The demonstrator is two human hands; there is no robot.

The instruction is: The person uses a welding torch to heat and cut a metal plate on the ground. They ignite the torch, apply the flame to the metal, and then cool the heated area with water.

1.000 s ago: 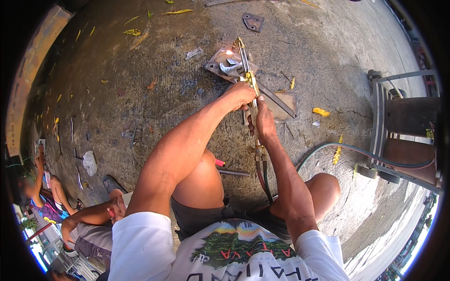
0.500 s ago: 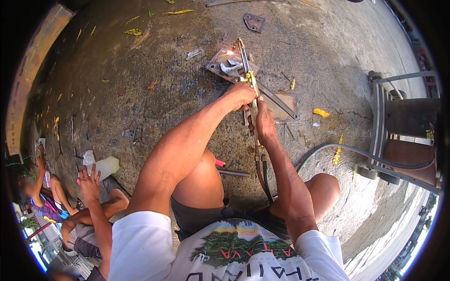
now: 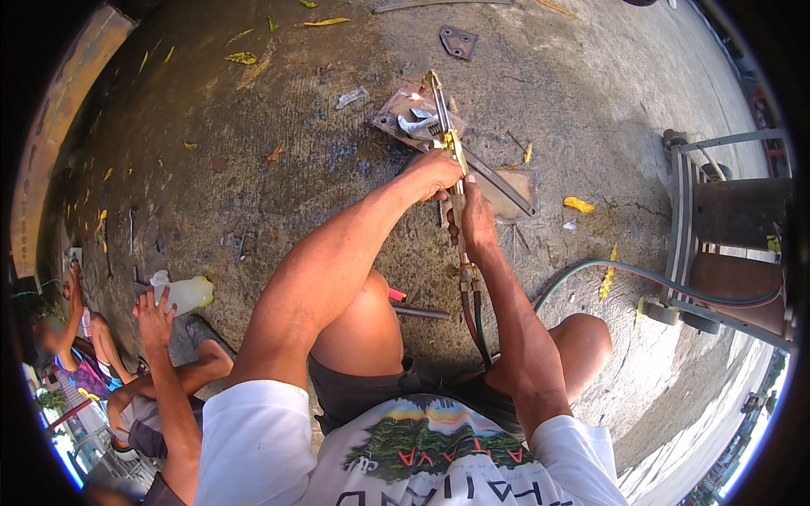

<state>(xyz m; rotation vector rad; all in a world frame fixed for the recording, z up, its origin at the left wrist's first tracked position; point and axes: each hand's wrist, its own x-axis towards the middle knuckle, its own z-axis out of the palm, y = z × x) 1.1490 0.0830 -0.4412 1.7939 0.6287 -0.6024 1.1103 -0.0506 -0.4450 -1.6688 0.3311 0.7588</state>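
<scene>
Where the scene is nearest, one white shirt (image 3: 405, 472), printed with a green landscape and with dark and red lettering. Two hoses (image 3: 472, 314), one reddish, one green, running to the near end of one gas torch (image 3: 455, 148), brass and steel. Right hand (image 3: 478, 218): one, fingers wrapped on the torch handle. Left hand (image 3: 439, 172): one, just farther along, fingers curled around the torch; nozzle well beyond both. Adjustable wrench (image 3: 499, 182): one, lying under the torch. Flat plates beneath: one right (image 3: 521, 187), one left (image 3: 390, 116), glowing at a spot. Farthest: one holed plate (image 3: 458, 42), apart on concrete.
</scene>
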